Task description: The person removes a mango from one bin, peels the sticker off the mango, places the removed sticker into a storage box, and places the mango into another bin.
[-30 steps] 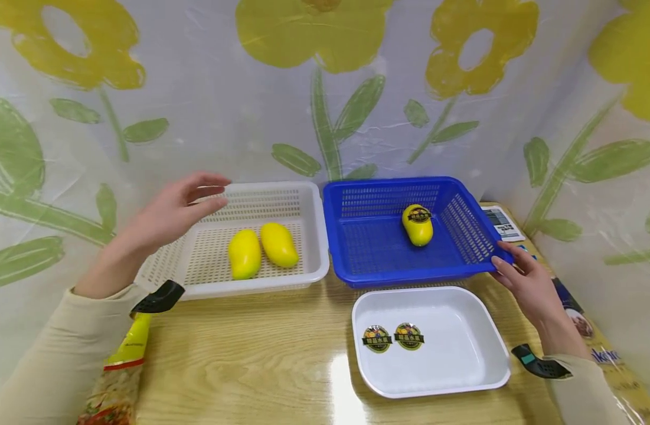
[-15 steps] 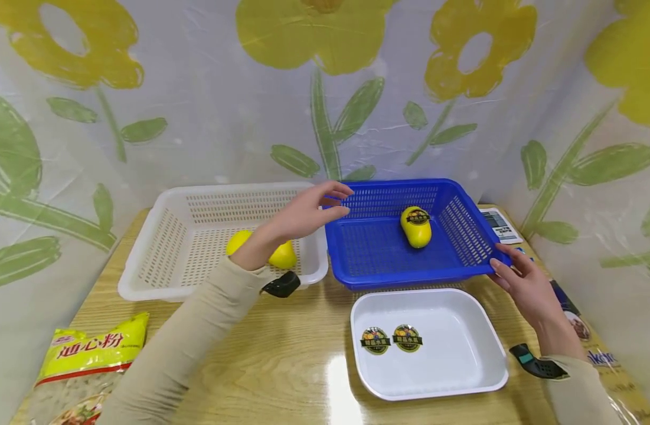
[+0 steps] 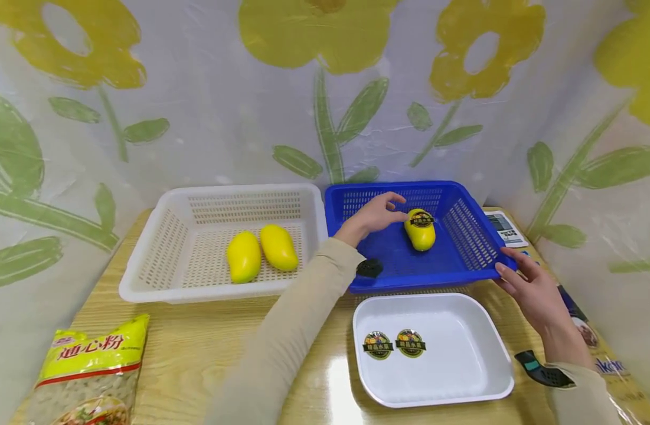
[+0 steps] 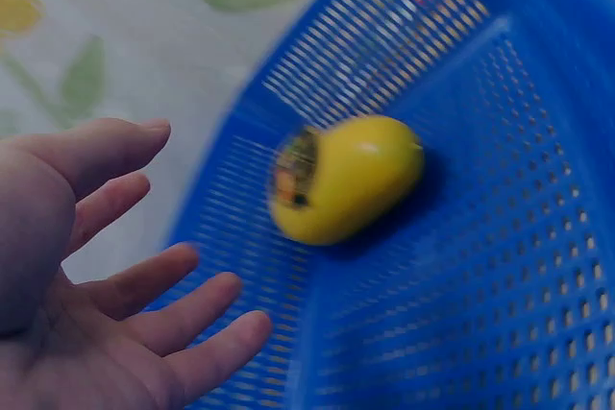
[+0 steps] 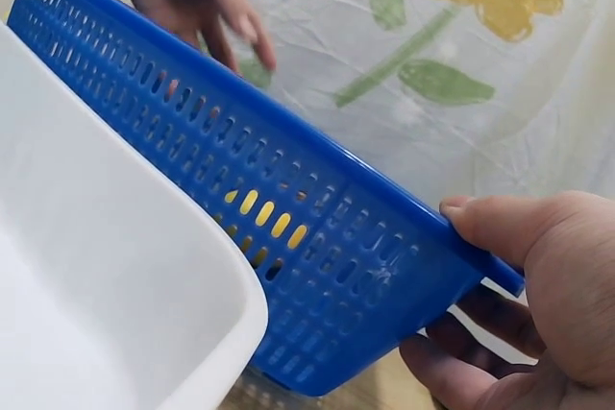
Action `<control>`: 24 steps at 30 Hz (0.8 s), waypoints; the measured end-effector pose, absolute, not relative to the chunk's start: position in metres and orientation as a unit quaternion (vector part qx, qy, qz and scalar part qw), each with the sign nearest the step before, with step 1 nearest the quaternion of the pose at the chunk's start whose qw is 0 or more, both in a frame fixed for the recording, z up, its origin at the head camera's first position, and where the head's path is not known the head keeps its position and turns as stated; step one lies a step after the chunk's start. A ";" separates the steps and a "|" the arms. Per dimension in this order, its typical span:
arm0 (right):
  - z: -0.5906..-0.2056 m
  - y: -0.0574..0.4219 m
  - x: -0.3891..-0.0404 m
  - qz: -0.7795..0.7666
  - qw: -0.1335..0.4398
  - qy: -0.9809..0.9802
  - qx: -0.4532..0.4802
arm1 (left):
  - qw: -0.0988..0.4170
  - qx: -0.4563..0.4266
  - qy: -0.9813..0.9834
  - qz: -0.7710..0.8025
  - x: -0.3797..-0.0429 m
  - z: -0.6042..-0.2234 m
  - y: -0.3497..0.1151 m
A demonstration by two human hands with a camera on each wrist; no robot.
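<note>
A yellow mango (image 3: 423,237) with a dark fruit sticker (image 3: 423,220) lies in the blue plastic basket (image 3: 380,277). My left hand (image 3: 375,213) hovers over this basket, its fingers loosely bent and its thumb and fingertips close to the mango's left side. In the left wrist view, a gap shows between those fingers and the mango (image 4: 360,180). At the basket's front right corner, my right hand (image 3: 534,292) grips the rim, thumb (image 5: 480,218) on top and fingers underneath.
Left of the blue basket, a white basket (image 3: 224,293) holds two mangoes (image 3: 244,257) without visible stickers. A white tray (image 3: 441,378) with two stickers (image 3: 378,345) stands in front. A yellow-topped food bag (image 3: 93,354) lies front left; a device with a display (image 3: 508,229) sits back right.
My left hand has swung rightward from over the white basket to beside the mango in the blue basket. The right hand keeps its grip on the blue rim.
</note>
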State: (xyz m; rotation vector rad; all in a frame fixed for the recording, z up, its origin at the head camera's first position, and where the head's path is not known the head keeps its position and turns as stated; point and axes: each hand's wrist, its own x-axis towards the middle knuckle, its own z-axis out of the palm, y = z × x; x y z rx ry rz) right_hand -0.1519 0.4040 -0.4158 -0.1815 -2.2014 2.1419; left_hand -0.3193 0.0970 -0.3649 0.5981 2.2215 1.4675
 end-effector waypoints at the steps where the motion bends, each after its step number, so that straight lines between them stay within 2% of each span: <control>1: -0.416 0.405 -0.150 0.697 0.032 -0.714 -0.056 | 0.208 0.208 0.798 0.526 -0.319 -0.369 0.104; 8: -0.417 0.403 -0.149 0.700 0.034 -0.712 -0.046 | 0.199 0.186 0.803 0.530 -0.319 -0.384 0.133; 14: -0.415 0.403 -0.151 0.696 0.036 -0.716 -0.052 | 0.182 0.205 0.820 0.502 -0.323 -0.387 0.138; 24: -0.416 0.403 -0.151 0.706 0.037 -0.705 -0.057 | 0.189 0.196 0.830 0.487 -0.328 -0.397 0.144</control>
